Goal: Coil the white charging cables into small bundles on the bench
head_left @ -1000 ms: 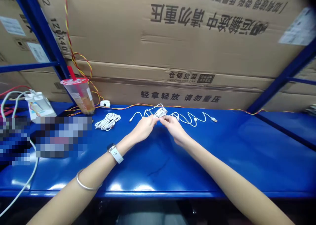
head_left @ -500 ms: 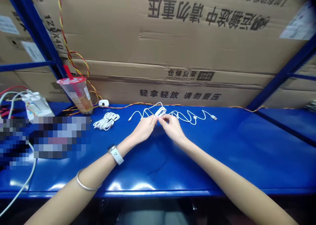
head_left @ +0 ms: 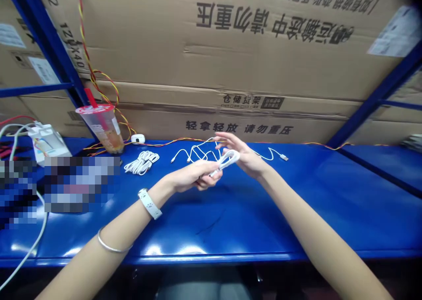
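A small coil of white cable (head_left: 231, 157) is gripped in my left hand (head_left: 194, 175), its loops sticking out to the right past the fingers. My right hand (head_left: 246, 156) is beside and just behind the coil with its fingers spread; whether it touches the loops I cannot tell. Behind the hands, a loose white cable (head_left: 197, 147) lies in curves on the blue surface, partly hidden by the right hand. Its USB plug (head_left: 284, 157) shows to the right. Left of my left hand rests a bundled white cable (head_left: 141, 162).
A drink cup (head_left: 104, 128) with a red straw stands at the back left, near a white earbud case (head_left: 137, 139). A white charger block (head_left: 49, 144) is farther left. Red and yellow wires (head_left: 178, 139) run along the back, before a large carton (head_left: 158, 122).
Both hands were together at the cable, fingertips meeting. Now my left hand has turned, holding the coil nearer to me, while my right hand has opened and shifted right.
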Available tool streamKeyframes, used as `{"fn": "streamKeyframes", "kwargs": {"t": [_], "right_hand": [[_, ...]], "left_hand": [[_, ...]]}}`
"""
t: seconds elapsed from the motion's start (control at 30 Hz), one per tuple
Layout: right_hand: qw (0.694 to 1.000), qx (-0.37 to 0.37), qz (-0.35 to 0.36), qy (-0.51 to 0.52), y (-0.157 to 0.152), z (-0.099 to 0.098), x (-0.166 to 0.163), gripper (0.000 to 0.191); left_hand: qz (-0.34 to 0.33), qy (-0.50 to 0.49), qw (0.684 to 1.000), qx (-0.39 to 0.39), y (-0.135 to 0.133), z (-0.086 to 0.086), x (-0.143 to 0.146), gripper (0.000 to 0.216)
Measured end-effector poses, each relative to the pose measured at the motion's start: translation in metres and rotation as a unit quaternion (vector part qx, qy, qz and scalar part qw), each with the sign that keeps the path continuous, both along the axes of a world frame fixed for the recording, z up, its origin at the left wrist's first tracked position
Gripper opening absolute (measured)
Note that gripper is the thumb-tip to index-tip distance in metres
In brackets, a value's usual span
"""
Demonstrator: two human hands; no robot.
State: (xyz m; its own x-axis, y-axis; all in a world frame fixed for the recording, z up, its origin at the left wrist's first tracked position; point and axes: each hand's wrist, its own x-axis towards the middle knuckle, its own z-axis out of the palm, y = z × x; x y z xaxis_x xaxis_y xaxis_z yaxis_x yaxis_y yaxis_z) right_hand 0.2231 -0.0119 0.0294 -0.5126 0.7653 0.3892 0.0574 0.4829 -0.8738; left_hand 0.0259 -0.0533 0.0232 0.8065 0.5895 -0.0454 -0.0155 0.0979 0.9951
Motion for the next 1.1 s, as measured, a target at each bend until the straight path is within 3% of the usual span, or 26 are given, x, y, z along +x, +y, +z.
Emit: {"fn": "streamKeyframes", "kwargs": {"t": [0.1,0.23,0.4,0.53,0.67,0.8,0.93,1.1], "right_hand": [[0.989,0.087,0.076,-0.091,-0.006,0.004,-0.004,0.035],[0.970,0.193,0.045,-0.138,-0.003,0.001,-0.005,0.022],[0.959,0.215,-0.077,-0.170,-0.003,-0.002,-0.005,0.024],[0.924,0.263,-0.145,-0.236,-0.012,-0.004,-0.017,0.021],[0.904,0.303,-0.147,-0.265,-0.019,-0.009,-0.027,0.023],[0.926,0.248,-0.135,-0.249,-0.023,-0.006,-0.028,0.023],[0.936,0.203,-0.122,-0.262,-0.024,-0.001,-0.025,0.023],[0.942,0.135,-0.100,-0.292,-0.022,0.002,-0.022,0.021]], "left_hand": [[-0.051,0.006,0.999,-0.004,-0.007,0.000,0.004,0.040],[-0.038,0.006,0.999,0.002,-0.007,0.002,0.003,0.040],[0.088,-0.011,0.994,0.063,0.005,0.005,-0.007,0.038],[0.200,0.015,0.968,0.150,0.017,-0.002,-0.012,0.037],[0.273,0.101,0.904,0.314,0.024,-0.011,-0.010,0.038],[0.268,0.227,0.798,0.489,0.026,-0.012,-0.010,0.036],[0.231,0.337,0.720,0.560,0.027,-0.012,-0.013,0.034],[0.175,0.407,0.671,0.594,0.024,-0.012,-0.013,0.030]]}}
